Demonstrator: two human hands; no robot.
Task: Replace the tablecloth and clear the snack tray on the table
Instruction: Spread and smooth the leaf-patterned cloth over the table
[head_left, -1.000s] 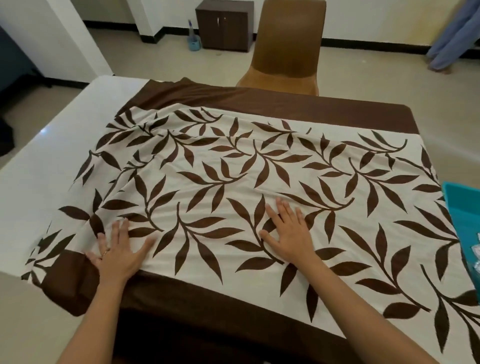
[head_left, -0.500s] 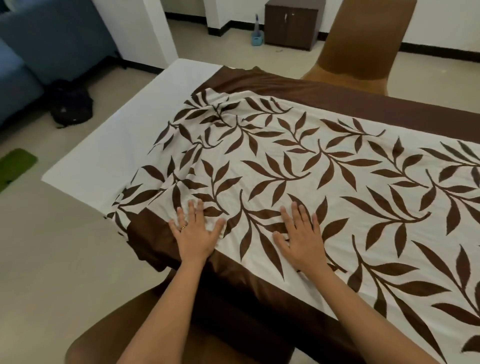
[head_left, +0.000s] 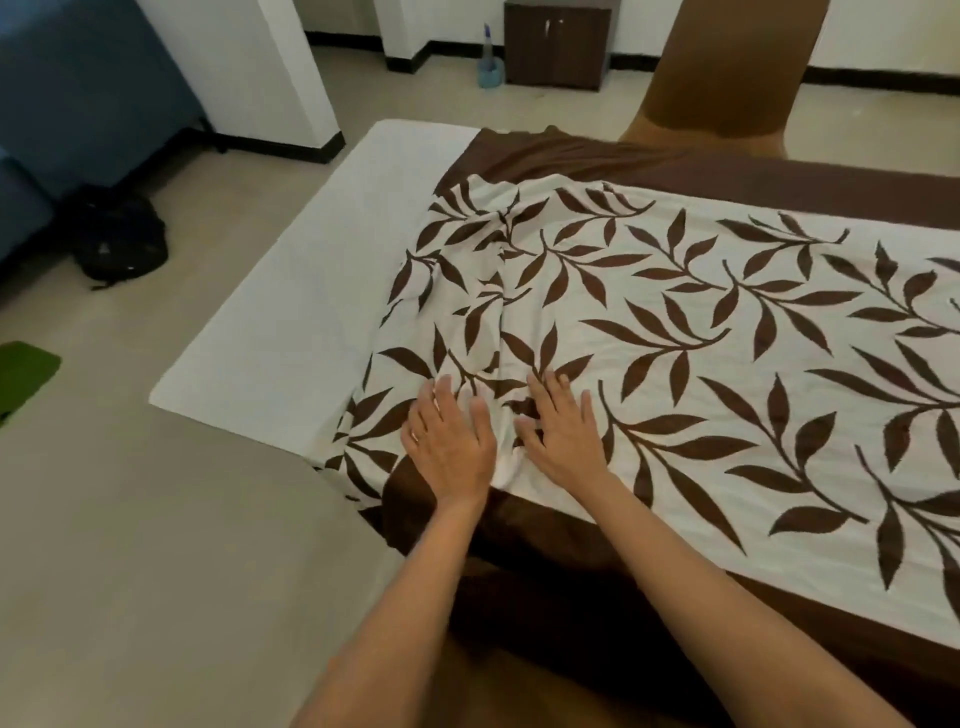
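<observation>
A cream tablecloth (head_left: 675, 332) with brown leaf print and a dark brown border lies spread over a white table (head_left: 311, 291). Its left part is wrinkled and stops short of the table's left end, which shows bare. My left hand (head_left: 449, 441) rests flat on the cloth near the front left corner, fingers apart. My right hand (head_left: 563, 431) lies flat just beside it, palm down on the cloth. A fold of fabric bunches between the two hands. The snack tray is out of view.
A brown chair (head_left: 727, 78) stands behind the table's far side. Another brown chair seat (head_left: 519, 691) shows under my arms. A black bag (head_left: 119, 239) and a green mat (head_left: 21, 374) lie on the floor at left. A dark cabinet (head_left: 558, 44) stands by the wall.
Both hands slid left along the front edge and came closer together. The view swung left, so the teal tray at the right edge left the frame.
</observation>
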